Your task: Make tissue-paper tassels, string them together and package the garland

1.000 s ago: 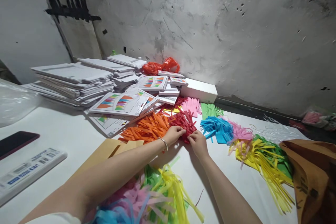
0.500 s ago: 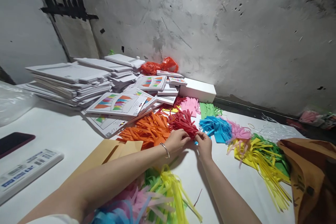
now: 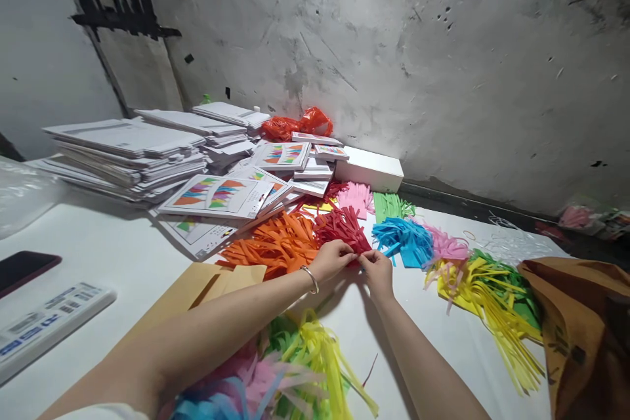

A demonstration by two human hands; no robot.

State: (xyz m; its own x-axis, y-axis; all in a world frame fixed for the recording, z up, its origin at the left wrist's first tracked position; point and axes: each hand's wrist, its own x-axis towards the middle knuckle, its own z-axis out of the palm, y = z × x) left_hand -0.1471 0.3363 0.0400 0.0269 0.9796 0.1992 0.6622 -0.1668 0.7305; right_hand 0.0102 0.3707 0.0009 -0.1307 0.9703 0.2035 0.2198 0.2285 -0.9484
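Observation:
A bundle of red fringed paper [image 3: 340, 228] lies on the white table in front of me. My left hand [image 3: 335, 261], with a bangle at the wrist, pinches the near edge of this bundle. Close beside it, my right hand [image 3: 377, 270] has thumb and forefinger pressed together at the bundle's near right corner; a tiny blue bit shows at its fingertips. The fingertips of both hands almost touch. Orange fringed paper [image 3: 275, 243] spreads out left of the red bundle. To the right sits blue fringed paper [image 3: 404, 241].
Boxes with colourful printed tassels [image 3: 216, 197] and stacked white card [image 3: 123, 144] fill the back left. Yellow fringed paper [image 3: 485, 298] lies right, by a brown bag [image 3: 581, 335]. A phone [image 3: 27, 269] and a white labelled case [image 3: 54, 325] lie left. A concrete wall [image 3: 443, 79] stands behind.
My right hand has shifted slightly left, closer to my left hand. Both hands stay at the red fringed paper's near edge.

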